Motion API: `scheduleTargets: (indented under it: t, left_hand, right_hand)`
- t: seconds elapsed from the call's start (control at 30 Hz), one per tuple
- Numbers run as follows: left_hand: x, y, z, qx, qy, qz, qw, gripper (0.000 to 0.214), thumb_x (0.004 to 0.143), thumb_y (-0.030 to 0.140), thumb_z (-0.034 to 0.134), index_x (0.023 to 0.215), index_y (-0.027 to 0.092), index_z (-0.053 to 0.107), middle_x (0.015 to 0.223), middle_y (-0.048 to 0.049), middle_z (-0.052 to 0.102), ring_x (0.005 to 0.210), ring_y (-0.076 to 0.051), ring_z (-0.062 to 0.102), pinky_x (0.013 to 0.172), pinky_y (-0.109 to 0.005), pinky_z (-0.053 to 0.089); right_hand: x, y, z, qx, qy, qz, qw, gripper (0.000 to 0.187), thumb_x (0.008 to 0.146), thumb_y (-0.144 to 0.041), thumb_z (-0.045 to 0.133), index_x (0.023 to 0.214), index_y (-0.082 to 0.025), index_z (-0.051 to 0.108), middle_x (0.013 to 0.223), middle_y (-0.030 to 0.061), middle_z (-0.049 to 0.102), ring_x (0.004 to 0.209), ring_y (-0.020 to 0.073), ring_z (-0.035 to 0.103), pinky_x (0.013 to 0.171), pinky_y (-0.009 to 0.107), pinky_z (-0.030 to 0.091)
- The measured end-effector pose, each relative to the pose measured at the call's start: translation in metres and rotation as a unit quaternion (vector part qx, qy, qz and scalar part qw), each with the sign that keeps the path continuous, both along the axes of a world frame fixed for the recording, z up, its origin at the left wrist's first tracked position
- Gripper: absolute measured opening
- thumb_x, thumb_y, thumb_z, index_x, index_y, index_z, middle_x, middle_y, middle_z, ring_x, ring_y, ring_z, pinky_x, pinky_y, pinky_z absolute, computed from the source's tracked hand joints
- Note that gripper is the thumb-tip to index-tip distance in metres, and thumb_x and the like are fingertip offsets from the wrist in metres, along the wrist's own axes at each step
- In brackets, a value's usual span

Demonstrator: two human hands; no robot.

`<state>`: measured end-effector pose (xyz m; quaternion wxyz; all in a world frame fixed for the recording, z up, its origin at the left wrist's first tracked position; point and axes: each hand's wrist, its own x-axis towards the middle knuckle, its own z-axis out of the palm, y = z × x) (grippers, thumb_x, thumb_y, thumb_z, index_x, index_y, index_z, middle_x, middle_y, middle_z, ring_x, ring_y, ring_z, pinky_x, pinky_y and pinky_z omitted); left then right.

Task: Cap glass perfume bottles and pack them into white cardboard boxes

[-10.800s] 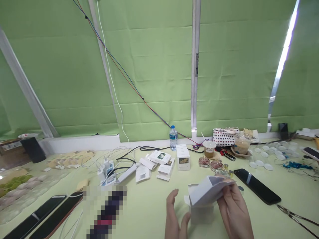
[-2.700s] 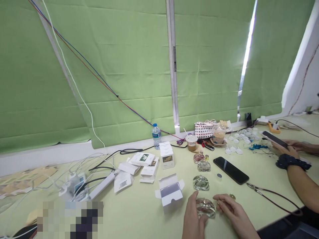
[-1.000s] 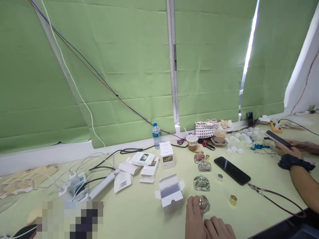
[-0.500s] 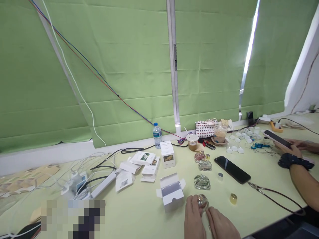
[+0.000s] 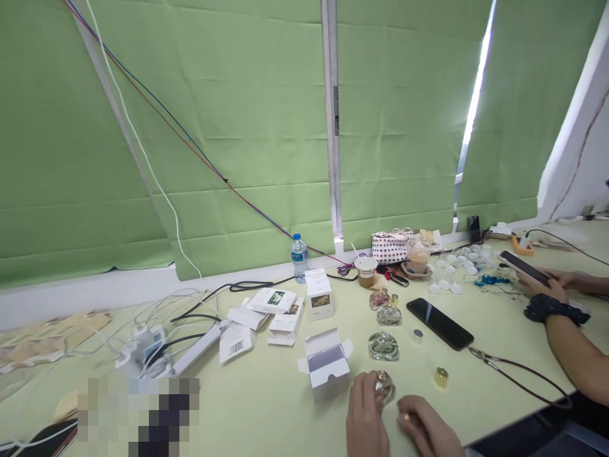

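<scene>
My left hand [image 5: 367,412] is closed around a small clear glass perfume bottle [image 5: 386,388], which rests on the table near an open white box [image 5: 328,376]. The bottle's top shows a gold neck. Just to its right, my right hand [image 5: 431,426] pinches a small gold piece [image 5: 406,417], mostly hidden by the fingers. Further back, in a line, stand a greenish glass bottle [image 5: 383,347], a clear bottle [image 5: 389,315] and a pink bottle [image 5: 379,298]. A gold cap [image 5: 441,377] and a silver cap [image 5: 418,335] lie to the right.
Right of the bottles lie a black phone [image 5: 440,324] and pliers [image 5: 483,357]. A co-worker's arm [image 5: 575,352] reaches in, holding a phone [image 5: 523,266]. White boxes [image 5: 320,304], a water bottle [image 5: 299,257] and drink cups [image 5: 366,273] stand behind. Cables and a power strip [image 5: 197,351] lie left.
My right hand has moved away from the glass bottle to the right, with a small gold piece now showing in its fingers. My left hand stays on the bottle. The view has shifted slightly.
</scene>
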<state>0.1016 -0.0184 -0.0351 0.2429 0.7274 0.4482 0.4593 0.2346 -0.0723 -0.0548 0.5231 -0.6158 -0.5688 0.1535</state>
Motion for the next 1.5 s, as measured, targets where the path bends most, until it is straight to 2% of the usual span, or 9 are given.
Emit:
scheduleTargets:
  t: [0.1, 0.23, 0.33, 0.4, 0.53, 0.73, 0.93, 1.1, 1.5]
  left_hand:
    - [-0.001, 0.0, -0.001, 0.043, 0.012, -0.015, 0.999, 0.05, 0.084, 0.001, 0.032, 0.122, 0.017, 0.061, 0.116, -0.0143, 0.063, 0.109, -0.023, 0.06, 0.092, -0.037, 0.05]
    - [0.001, 0.001, -0.005, 0.12, 0.03, -0.03, 0.992, 0.054, 0.082, -0.001, 0.033, 0.123, 0.021, 0.06, 0.108, -0.0127, 0.063, 0.099, -0.022, 0.061, 0.084, -0.035, 0.053]
    - [0.002, 0.001, -0.006, 0.185, 0.057, -0.019, 0.981, 0.05, 0.085, 0.001, 0.034, 0.123, 0.022, 0.059, 0.106, -0.0133, 0.061, 0.091, -0.022, 0.061, 0.077, -0.036, 0.053]
    - [0.002, -0.001, -0.004, 0.217, 0.079, -0.017, 0.973, 0.048, 0.086, 0.001, 0.035, 0.122, 0.021, 0.059, 0.105, -0.0133, 0.061, 0.087, -0.022, 0.06, 0.075, -0.036, 0.052]
    - [0.002, -0.004, 0.002, 0.242, 0.111, -0.011, 0.964, 0.045, 0.086, 0.002, 0.039, 0.122, 0.02, 0.057, 0.103, -0.0125, 0.062, 0.085, -0.022, 0.059, 0.074, -0.036, 0.05]
    - [0.005, -0.006, 0.006, 0.276, 0.131, -0.001, 0.952, 0.042, 0.085, 0.003, 0.043, 0.12, 0.021, 0.058, 0.1, -0.0118, 0.063, 0.082, -0.022, 0.059, 0.074, -0.033, 0.047]
    - [0.008, -0.008, 0.003, 0.288, 0.159, 0.007, 0.945, 0.043, 0.083, 0.005, 0.043, 0.121, 0.018, 0.058, 0.099, -0.0136, 0.063, 0.079, -0.023, 0.058, 0.071, -0.033, 0.047]
    - [0.011, -0.01, 0.007, 0.267, 0.138, 0.017, 0.954, 0.044, 0.082, 0.005, 0.04, 0.12, 0.02, 0.057, 0.095, -0.0115, 0.062, 0.074, -0.021, 0.057, 0.068, -0.032, 0.047]
    - [0.012, -0.011, 0.014, 0.265, 0.133, 0.031, 0.955, 0.044, 0.081, 0.004, 0.041, 0.118, 0.021, 0.058, 0.091, -0.0101, 0.061, 0.073, -0.022, 0.056, 0.066, -0.032, 0.048]
  right_hand:
    - [0.009, 0.003, 0.015, -0.041, 0.111, -0.03, 0.993, 0.027, 0.083, -0.047, 0.057, 0.09, -0.024, 0.069, 0.087, 0.0047, 0.073, 0.074, 0.0187, 0.071, 0.069, 0.021, 0.056]
    - [0.019, 0.011, 0.048, -0.028, 0.152, 0.003, 0.988, 0.034, 0.08, -0.048, 0.06, 0.095, -0.022, 0.074, 0.103, 0.0092, 0.071, 0.092, 0.0234, 0.069, 0.079, 0.027, 0.056]
    - [0.019, 0.015, 0.065, -0.033, 0.211, 0.025, 0.977, 0.034, 0.077, -0.045, 0.065, 0.101, -0.023, 0.072, 0.094, 0.0066, 0.072, 0.091, 0.0231, 0.068, 0.078, 0.028, 0.055]
    - [0.019, 0.017, 0.07, -0.039, 0.268, 0.042, 0.962, 0.032, 0.072, -0.044, 0.071, 0.095, -0.022, 0.072, 0.082, 0.0042, 0.071, 0.083, 0.0227, 0.069, 0.073, 0.028, 0.056]
    - [0.02, 0.017, 0.068, -0.078, 0.326, 0.058, 0.94, 0.03, 0.064, -0.045, 0.078, 0.078, -0.019, 0.073, 0.079, 0.0053, 0.073, 0.079, 0.0233, 0.068, 0.074, 0.029, 0.054]
    - [0.016, 0.019, 0.053, -0.057, 0.466, 0.058, 0.881, 0.031, 0.062, -0.04, 0.084, 0.084, -0.02, 0.076, 0.077, 0.0026, 0.074, 0.072, 0.0147, 0.064, 0.071, 0.021, 0.052]
    - [0.01, 0.021, 0.052, -0.051, 0.552, 0.062, 0.83, 0.025, 0.061, -0.035, 0.087, 0.075, -0.018, 0.075, 0.068, -0.0005, 0.069, 0.063, 0.0095, 0.059, 0.066, 0.016, 0.051]
    - [0.006, 0.021, 0.048, -0.05, 0.563, 0.068, 0.822, 0.023, 0.065, -0.036, 0.085, 0.072, -0.017, 0.073, 0.068, -0.0015, 0.066, 0.061, 0.0084, 0.056, 0.063, 0.016, 0.051]
    - [-0.001, 0.022, 0.052, -0.035, 0.556, 0.029, 0.83, 0.028, 0.059, -0.039, 0.087, 0.073, -0.02, 0.073, 0.068, -0.0018, 0.065, 0.059, 0.01, 0.055, 0.06, 0.018, 0.053]
